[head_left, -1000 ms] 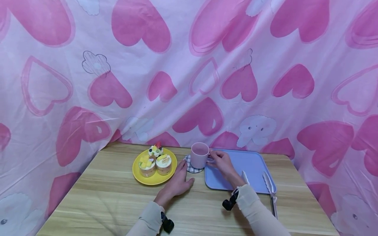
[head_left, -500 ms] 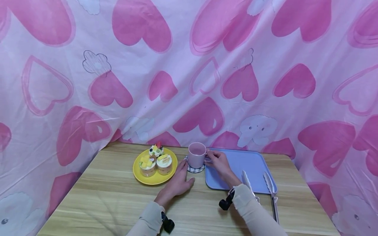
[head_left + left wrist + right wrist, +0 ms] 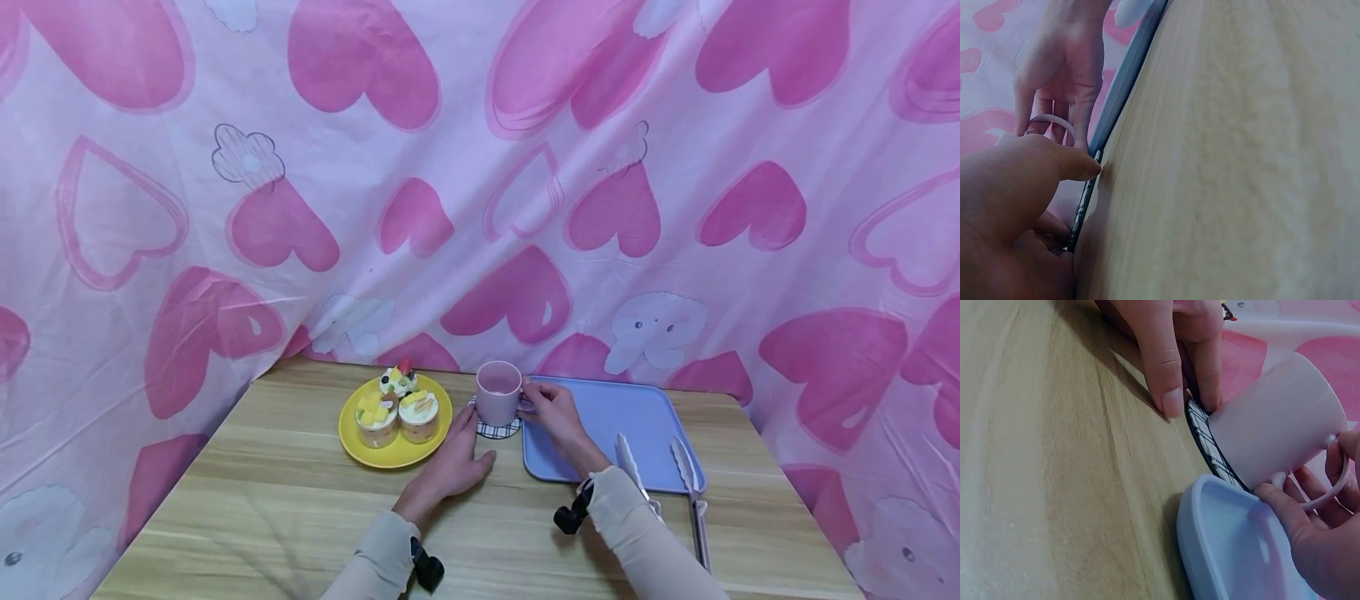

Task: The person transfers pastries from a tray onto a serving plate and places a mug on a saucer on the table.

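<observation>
A pink mug stands upright on a round black-and-white checked coaster. My right hand pinches the mug's handle from the right, over the edge of the blue tray. On the other side, my left hand lies low over the table with its fingers extended to the coaster's left edge. In the right wrist view, its fingertips are right at the coaster, close to the mug's base. The mug's body is mostly hidden behind the left hand in the left wrist view.
A yellow plate with three fruit-topped dessert cups sits just left of the left hand. Metal tongs lie over the tray's front right edge, spread apart, partly under the right sleeve. A pink heart-patterned curtain hangs behind the wooden table.
My right hand has shifted the mug slightly left, so it sits more centrally over the coaster. The left hand has stayed in place beside the coaster.
</observation>
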Action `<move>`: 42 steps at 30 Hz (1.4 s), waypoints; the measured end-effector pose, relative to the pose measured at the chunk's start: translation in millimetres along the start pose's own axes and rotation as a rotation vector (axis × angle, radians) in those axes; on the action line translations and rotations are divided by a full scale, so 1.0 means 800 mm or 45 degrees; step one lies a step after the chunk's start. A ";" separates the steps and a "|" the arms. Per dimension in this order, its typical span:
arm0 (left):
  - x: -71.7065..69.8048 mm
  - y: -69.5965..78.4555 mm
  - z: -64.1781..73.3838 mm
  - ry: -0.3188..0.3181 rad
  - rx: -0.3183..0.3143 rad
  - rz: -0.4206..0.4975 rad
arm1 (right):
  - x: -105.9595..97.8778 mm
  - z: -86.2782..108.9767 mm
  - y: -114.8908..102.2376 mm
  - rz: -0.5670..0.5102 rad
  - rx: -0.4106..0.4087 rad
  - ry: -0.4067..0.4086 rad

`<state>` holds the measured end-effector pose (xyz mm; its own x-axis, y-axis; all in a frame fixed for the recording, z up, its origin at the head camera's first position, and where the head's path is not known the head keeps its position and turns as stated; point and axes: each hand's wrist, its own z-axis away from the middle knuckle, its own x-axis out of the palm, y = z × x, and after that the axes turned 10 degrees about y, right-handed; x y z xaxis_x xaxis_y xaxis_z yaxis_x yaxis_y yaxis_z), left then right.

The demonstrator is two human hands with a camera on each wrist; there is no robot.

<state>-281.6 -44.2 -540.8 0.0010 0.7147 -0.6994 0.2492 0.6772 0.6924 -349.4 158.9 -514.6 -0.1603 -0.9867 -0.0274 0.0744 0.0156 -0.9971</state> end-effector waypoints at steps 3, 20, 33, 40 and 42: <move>0.000 0.001 0.000 0.002 0.006 -0.004 | -0.001 -0.001 -0.002 0.022 0.001 -0.011; 0.000 0.001 0.001 0.022 0.041 0.007 | -0.006 -0.002 0.000 0.097 -0.033 -0.009; 0.001 0.001 -0.001 0.024 0.040 0.018 | -0.010 -0.006 0.003 0.130 -0.053 -0.038; -0.012 0.002 -0.001 0.030 0.011 0.030 | -0.017 -0.003 -0.007 0.246 -0.085 -0.047; -0.018 0.002 -0.002 0.037 -0.003 0.028 | -0.020 -0.001 -0.012 0.300 -0.134 -0.054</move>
<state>-282.9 -53.1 -528.8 -0.0216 0.7343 -0.6785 0.2471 0.6615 0.7080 -348.0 175.0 -504.5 -0.1091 -0.9596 -0.2592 0.0015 0.2606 -0.9654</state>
